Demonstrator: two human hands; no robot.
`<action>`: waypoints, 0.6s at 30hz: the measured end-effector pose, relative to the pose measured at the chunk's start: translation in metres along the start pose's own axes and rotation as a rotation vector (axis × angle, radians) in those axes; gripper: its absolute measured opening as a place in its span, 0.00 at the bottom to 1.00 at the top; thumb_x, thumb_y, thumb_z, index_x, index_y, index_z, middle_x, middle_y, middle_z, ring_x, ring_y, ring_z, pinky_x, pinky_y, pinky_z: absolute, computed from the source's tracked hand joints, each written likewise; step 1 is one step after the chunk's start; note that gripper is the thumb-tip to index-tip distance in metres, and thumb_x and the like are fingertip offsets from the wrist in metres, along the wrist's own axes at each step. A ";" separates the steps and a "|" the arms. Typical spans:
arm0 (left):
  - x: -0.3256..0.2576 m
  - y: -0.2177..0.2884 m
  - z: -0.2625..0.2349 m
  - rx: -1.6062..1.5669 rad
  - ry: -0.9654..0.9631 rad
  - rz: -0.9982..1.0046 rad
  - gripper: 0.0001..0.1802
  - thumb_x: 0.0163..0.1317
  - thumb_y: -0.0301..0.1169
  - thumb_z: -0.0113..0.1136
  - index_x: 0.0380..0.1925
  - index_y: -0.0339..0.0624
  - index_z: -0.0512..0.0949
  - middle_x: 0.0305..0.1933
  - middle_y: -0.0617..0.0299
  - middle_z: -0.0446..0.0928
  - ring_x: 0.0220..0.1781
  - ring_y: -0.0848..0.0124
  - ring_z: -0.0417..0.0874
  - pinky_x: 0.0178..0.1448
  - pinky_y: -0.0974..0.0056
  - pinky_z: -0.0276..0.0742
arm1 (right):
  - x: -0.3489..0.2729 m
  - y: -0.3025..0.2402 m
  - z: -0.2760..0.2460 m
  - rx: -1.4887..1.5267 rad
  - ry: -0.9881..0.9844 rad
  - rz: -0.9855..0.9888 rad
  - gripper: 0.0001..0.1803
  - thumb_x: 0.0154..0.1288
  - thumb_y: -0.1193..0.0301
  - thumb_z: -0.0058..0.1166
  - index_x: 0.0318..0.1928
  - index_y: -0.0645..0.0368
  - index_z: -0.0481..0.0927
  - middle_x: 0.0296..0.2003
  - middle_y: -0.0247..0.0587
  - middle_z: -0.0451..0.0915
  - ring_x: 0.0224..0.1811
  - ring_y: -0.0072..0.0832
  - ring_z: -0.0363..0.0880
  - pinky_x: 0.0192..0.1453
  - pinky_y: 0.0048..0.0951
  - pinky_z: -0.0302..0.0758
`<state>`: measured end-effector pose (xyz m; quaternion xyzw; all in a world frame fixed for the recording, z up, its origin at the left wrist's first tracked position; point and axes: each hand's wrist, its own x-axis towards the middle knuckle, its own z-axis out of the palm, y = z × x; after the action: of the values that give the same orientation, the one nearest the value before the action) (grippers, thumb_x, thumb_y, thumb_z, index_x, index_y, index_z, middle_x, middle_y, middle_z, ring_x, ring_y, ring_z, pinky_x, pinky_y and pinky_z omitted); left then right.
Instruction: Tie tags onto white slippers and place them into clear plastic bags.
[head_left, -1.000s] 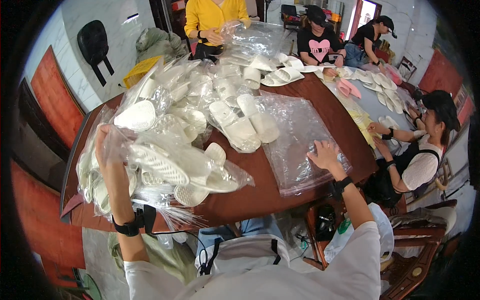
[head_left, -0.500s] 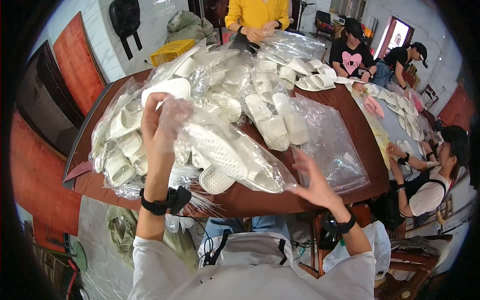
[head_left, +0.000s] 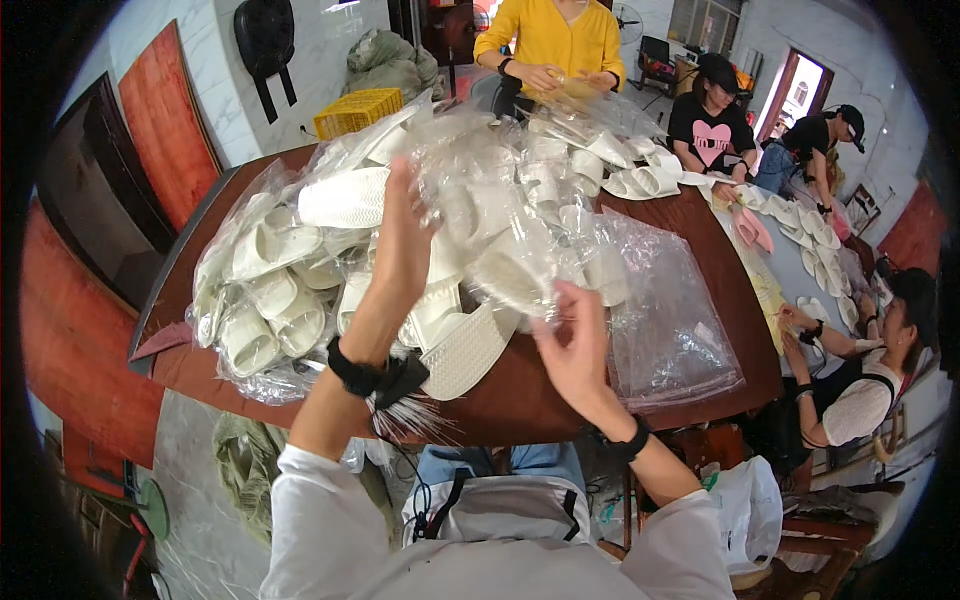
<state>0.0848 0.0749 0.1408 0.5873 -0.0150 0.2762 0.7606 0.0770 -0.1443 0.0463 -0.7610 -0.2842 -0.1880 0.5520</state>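
Note:
A clear plastic bag with white slippers (head_left: pixel 510 275) in it hangs tilted between my hands, smeared by motion. My left hand (head_left: pixel 400 240) is closed at the bag's upper left side, seen edge-on with its fingers pointing up. At the lower right end of the bag, my right hand (head_left: pixel 578 345) pinches the film between thumb and fingers. Just below the bag, a loose white slipper (head_left: pixel 465 355) lies sole up near the table's front edge. A heap of bagged white slippers (head_left: pixel 265 315) spreads to the left of my left hand and behind it.
Flat clear plastic bags (head_left: pixel 670 330) lie stacked at the right on the brown-covered table (head_left: pixel 740 290). A person in yellow (head_left: pixel 550 45) stands across it, hands busy. Other people work along a side table at right, with rows of white slippers (head_left: pixel 815 240). A yellow crate (head_left: pixel 355 112) stands behind.
My left hand has moved right and turned edge-on. My right hand has come left and closed on the bag's end. The bag has shifted up and right, uncovering more of the loose slipper.

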 end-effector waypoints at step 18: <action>0.077 0.009 -0.023 0.394 -0.115 0.063 0.16 0.71 0.35 0.48 0.54 0.45 0.77 0.44 0.66 0.81 0.35 0.79 0.78 0.39 0.72 0.74 | -0.033 0.019 0.053 0.019 -0.149 -0.100 0.32 0.59 0.77 0.57 0.62 0.63 0.59 0.46 0.55 0.67 0.47 0.47 0.72 0.48 0.42 0.73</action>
<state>0.1390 0.1275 0.1682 0.7389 -0.0223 0.2634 0.6198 0.0622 -0.1065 -0.0047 -0.7526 -0.3637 -0.1556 0.5264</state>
